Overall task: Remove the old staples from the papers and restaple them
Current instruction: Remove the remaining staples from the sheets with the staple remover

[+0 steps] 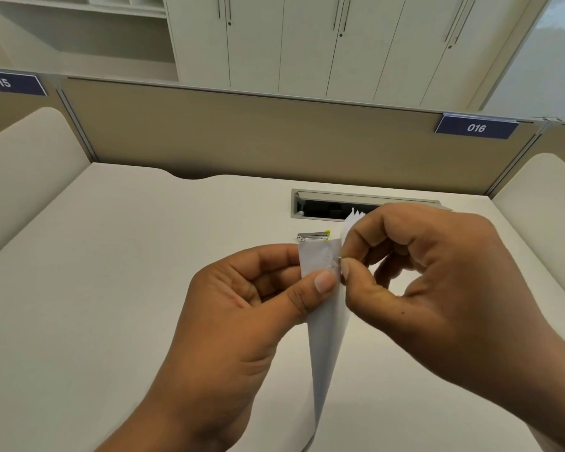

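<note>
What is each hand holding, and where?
Both hold the papers near the upper end. Left hand pinches the sheets between thumb and fingers; right hand pinches the edge beside it, apparently at the staple. The stapler lies untouched.

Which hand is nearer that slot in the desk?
Right. The right hand overlaps the right end of the slot; the left hand is lower, left of it, pinching the papers.

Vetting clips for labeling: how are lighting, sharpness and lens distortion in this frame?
Head view: soft, even light, only faint shadows on the desk; wide-angle lens bows the partition; papers corner pinched between left hand and right hand looks slightly blurred; stapler small, soft.
</note>
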`<state>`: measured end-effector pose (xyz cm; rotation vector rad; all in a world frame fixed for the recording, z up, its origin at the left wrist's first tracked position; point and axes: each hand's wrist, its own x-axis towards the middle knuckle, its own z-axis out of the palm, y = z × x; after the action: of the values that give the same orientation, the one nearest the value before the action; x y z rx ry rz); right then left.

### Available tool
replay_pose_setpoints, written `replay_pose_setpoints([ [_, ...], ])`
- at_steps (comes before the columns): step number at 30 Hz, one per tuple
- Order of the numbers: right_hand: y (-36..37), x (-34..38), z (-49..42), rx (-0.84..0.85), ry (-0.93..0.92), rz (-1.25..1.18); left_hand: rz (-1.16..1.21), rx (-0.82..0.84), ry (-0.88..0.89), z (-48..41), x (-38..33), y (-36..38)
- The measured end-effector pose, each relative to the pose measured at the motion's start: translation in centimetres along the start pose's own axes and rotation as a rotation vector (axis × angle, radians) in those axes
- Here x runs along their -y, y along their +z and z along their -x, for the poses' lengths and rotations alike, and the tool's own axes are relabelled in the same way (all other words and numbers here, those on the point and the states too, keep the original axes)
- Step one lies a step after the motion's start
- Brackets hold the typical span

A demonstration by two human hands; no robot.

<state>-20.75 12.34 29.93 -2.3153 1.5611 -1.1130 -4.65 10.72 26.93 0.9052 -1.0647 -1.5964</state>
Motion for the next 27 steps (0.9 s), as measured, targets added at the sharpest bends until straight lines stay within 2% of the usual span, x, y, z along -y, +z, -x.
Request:
replay_pose_setpoints([
  [5, -0.2, 0.0, 0.2, -0.035, 0.004, -0.08, -0.026, -0.016, -0.008, -0.3, 0.2, -0.3],
  [11, -0.4, -0.1, 0.0, -0.011, 0.005, 0.002, -0.032, 0.015, 0.01, -0.6, 0.3, -0.4],
  [16, -0.4, 0.0, -0.5, 0.099, -0.034, 0.201, -0.079, 0.035, 0.037, -0.8, 0.5, -0.6],
  [19, -0.3, 0.0, -0.8, 0.182, -0.022, 0.306, -0.186, 0.035, 0.093, -0.9, 0.3, -0.7],
  [27, -0.6, 0.0, -1.8, 0.422, 0.027, 0.408, -0.442, 0.008, 0.194, -1.1, 0.4, -1.0],
])
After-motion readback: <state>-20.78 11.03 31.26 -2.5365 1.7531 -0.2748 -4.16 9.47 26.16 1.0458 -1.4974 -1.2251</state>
